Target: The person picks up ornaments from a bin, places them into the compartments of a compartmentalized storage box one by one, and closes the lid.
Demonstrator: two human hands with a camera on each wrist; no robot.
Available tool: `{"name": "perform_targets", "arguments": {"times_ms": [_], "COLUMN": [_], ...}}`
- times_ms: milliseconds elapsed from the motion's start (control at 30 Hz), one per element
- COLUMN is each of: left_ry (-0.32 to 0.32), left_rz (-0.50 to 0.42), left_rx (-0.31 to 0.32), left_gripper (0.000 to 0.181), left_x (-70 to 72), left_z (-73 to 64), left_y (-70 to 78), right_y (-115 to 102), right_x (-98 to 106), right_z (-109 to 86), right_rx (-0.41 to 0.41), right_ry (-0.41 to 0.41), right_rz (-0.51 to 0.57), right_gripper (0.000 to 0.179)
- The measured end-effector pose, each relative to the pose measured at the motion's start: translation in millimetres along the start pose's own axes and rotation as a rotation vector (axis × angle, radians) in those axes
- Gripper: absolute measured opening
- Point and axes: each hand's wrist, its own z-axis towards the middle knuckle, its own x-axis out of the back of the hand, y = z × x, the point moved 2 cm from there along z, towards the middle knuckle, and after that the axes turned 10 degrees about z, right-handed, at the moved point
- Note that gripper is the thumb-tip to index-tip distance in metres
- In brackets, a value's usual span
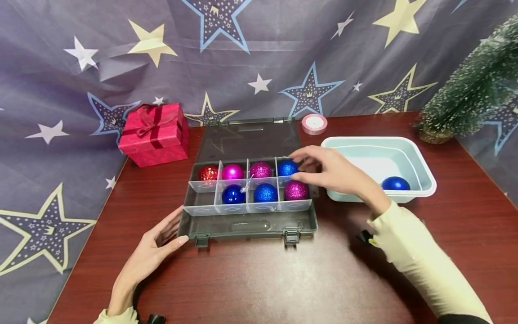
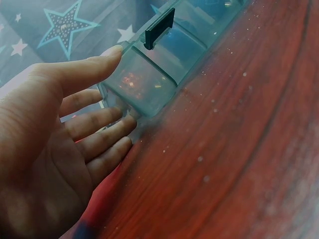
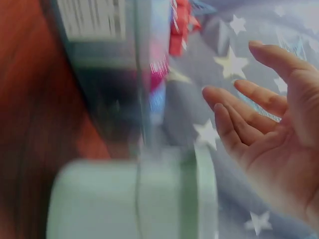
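A grey see-through compartment box (image 1: pixel 247 221) lies with its lid (image 1: pixel 248 141) folded back. In its back row sit a red glitter ball (image 1: pixel 208 173), a shiny pink ball (image 1: pixel 232 172), a magenta glitter ball (image 1: pixel 261 170) and a blue glitter ball (image 1: pixel 287 168). The front row holds a dark blue ball (image 1: pixel 233 194), a blue glitter ball (image 1: pixel 265 193) and a magenta glitter ball (image 1: pixel 296 190). My left hand (image 1: pixel 151 252) touches the box's left front corner, fingers extended. Over the right end, my right hand (image 1: pixel 332 168) has parted fingers around nothing, beside the back-row blue ball.
Right of the box stands a pale blue basin (image 1: pixel 425 180) with one blue ball (image 1: pixel 395 183) inside. Behind are a pink ribbon roll (image 1: pixel 314 123) and a red gift box (image 1: pixel 155 135). A small frosted tree (image 1: pixel 465 90) stands at the far right.
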Motion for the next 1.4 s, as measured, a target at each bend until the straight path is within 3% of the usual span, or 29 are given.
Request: {"name": "perform_targets", "arguments": {"times_ms": [400, 700, 833, 1400], "left_ry": [0.002, 0.007, 0.009, 0.005], "left_rz": [-0.007, -0.015, -0.012, -0.005], "left_rx": [0.008, 0.003, 0.003, -0.003], "left_gripper": [0.069, 0.068, 0.068, 0.069], "left_x": [-0.4, -1.2, -1.1, -0.5], "left_z": [0.4, -0.4, -0.3, 0.3], "left_y": [0.0, -0.3, -0.2, -0.6], "right_y": [26, 36, 39, 43], "right_x": [70, 101, 111, 121], "right_z": [-73.7, -109.9, -119.2, -121.8], "right_rx": [-0.124, -0.326, -0.402, -0.518], "right_ry": [0.144, 0.142, 0.143, 0.01], "right_rz": [-0.193, -0.242, -0.295, -0.452], "right_gripper": [0.038, 0.043, 0.044, 0.064]}}
